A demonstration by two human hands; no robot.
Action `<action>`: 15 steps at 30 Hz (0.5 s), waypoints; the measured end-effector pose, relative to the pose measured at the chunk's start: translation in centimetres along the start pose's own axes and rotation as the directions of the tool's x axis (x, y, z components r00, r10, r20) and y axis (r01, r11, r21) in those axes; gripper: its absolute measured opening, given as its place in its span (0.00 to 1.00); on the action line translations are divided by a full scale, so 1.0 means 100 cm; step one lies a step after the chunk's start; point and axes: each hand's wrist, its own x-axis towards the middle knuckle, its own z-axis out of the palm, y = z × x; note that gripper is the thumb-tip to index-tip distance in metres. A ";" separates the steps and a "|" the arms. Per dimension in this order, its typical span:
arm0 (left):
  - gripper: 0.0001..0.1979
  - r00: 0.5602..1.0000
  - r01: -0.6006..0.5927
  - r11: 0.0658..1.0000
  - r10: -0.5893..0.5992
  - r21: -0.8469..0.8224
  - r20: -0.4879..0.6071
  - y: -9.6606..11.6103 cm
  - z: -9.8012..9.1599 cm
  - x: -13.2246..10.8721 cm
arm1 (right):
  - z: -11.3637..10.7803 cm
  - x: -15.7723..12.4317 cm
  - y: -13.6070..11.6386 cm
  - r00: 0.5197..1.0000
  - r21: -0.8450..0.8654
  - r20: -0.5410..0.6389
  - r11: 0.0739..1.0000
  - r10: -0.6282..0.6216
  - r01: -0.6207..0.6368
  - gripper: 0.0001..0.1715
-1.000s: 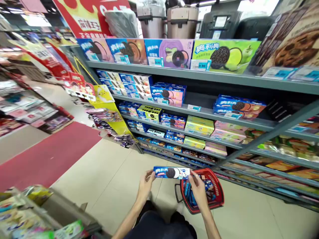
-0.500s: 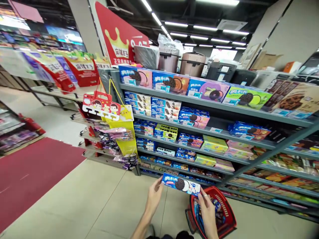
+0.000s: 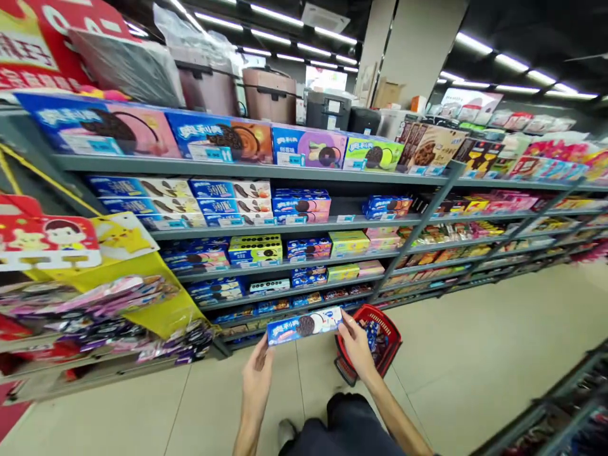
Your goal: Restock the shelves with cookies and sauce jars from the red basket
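Note:
Between my hands is a long blue and white cookie box [image 3: 306, 325] with a dark sandwich cookie pictured on it. My left hand [image 3: 258, 370] grips its left end, thumb and fingers closed on the edge. On the other end, my right hand [image 3: 357, 345] is closed in the same way. The box is held level in front of me, above the floor, its printed face turned up toward me. Just beyond my right hand stands a red shopping basket [image 3: 390, 342] on the floor, with blue packages [image 3: 374, 335] inside, partly hidden by my hand.
A grey shelf unit [image 3: 266, 170] with rows of cookie boxes runs across the front and off to the right. Rice cookers [image 3: 269, 95] stand on top. At left hangs a yellow display [image 3: 161, 291] with small bags. Another rack [image 3: 551, 411] is at lower right.
My view has swung to the right and closer to the shelves, bringing more of the aisle into sight. Both hands still hold the cookie box, now tilted the other way in view.

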 end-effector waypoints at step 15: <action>0.37 0.997 -0.067 0.986 0.070 0.151 -0.015 0.006 0.159 -0.045 | -0.149 0.047 0.014 0.995 0.034 0.046 0.995 0.094 -0.096 0.41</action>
